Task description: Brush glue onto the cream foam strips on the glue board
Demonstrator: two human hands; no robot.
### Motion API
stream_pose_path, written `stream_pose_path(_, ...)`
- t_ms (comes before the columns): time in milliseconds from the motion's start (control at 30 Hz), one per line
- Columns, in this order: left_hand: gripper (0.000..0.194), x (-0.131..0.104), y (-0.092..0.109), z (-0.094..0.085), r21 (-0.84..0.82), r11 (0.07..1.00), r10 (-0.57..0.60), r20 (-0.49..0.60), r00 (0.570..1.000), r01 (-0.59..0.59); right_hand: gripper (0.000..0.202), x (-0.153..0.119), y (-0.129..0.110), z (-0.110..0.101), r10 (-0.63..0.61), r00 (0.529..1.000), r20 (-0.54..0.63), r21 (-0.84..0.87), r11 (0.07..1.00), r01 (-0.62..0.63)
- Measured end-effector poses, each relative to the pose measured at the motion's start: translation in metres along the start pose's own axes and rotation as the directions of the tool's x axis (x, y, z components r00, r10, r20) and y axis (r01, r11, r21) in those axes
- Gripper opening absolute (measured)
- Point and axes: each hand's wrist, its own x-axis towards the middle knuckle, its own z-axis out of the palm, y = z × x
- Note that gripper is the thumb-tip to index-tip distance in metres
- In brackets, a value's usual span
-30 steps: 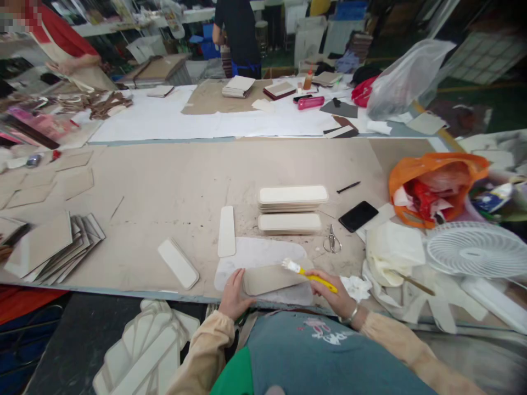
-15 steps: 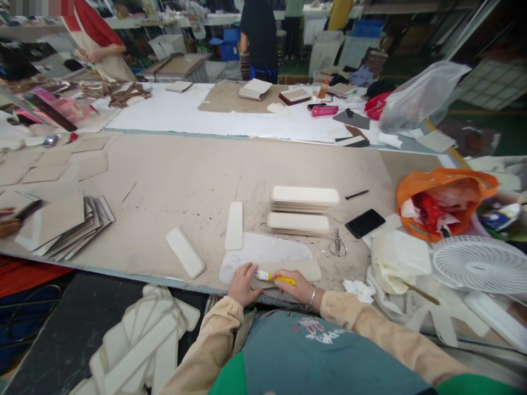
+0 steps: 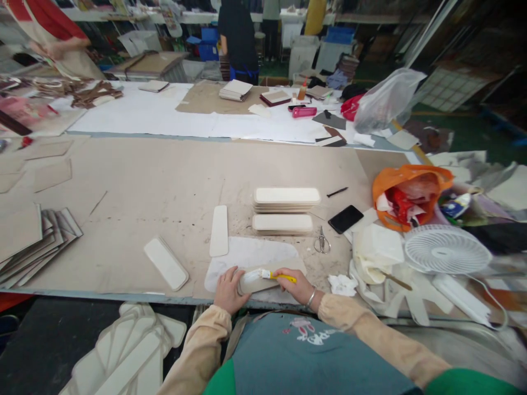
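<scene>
A small brush with a yellow handle (image 3: 285,277) is gripped in my right hand (image 3: 297,285). Its white bristles rest on a long beige strip with rounded ends (image 3: 252,285), which bears a wet-looking white smear. My left hand (image 3: 229,291) holds the strip's left end, fingers along the far edge and thumb on the near side. Under the strip lies a whitish sheet (image 3: 242,249). One pale strip (image 3: 219,230) stands lengthwise beyond my left hand, and a small stack of strips (image 3: 167,263) lies slanted further left.
Two neat stacks of strips (image 3: 286,196) sit ahead, near scissors (image 3: 322,241), a black phone (image 3: 346,219) and a dark pen (image 3: 337,192). On the right are an orange bag (image 3: 382,189) and a white fan (image 3: 448,249). Loose strips (image 3: 123,351) pile up lower left.
My right hand has drawn the brush slightly along the strip, and the white smear shows more now. My left hand stays at the strip's end. The whole view has shifted with my head.
</scene>
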Motion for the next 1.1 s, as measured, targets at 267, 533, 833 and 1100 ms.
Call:
stream_pose_path(267, 0.063, -0.001, 0.0, 0.002, 0.023, 1.0, -0.014, -0.005, 1.0, 0.014, 0.025, -0.028, 0.016, -0.05, 0.039, 0.984, -0.171, -0.059, 0.997, -0.049)
stream_pose_path(533, 0.065, -0.002, -0.001, 0.003, 0.028, 0.999, -0.026, 0.017, 1.0, 0.026, 0.026, -0.044, 0.021, -0.08, 0.054, 0.947, -0.318, -0.104, 0.99, -0.092)
stream_pose_path(833, 0.066, -0.003, 0.005, -0.003, -0.017, 0.999, -0.033, 0.03, 0.999, 0.034, 0.024, -0.021, -0.008, -0.012, -0.024, 0.995, 0.098, 0.016, 1.0, 0.023)
stream_pose_path(1100, 0.069, -0.003, 0.005, -0.004, -0.004, 1.0, -0.021, 0.031, 0.999, 0.021, 0.024, 0.006, -0.015, 0.027, -0.074, 0.963, 0.258, -0.021, 0.996, 0.082)
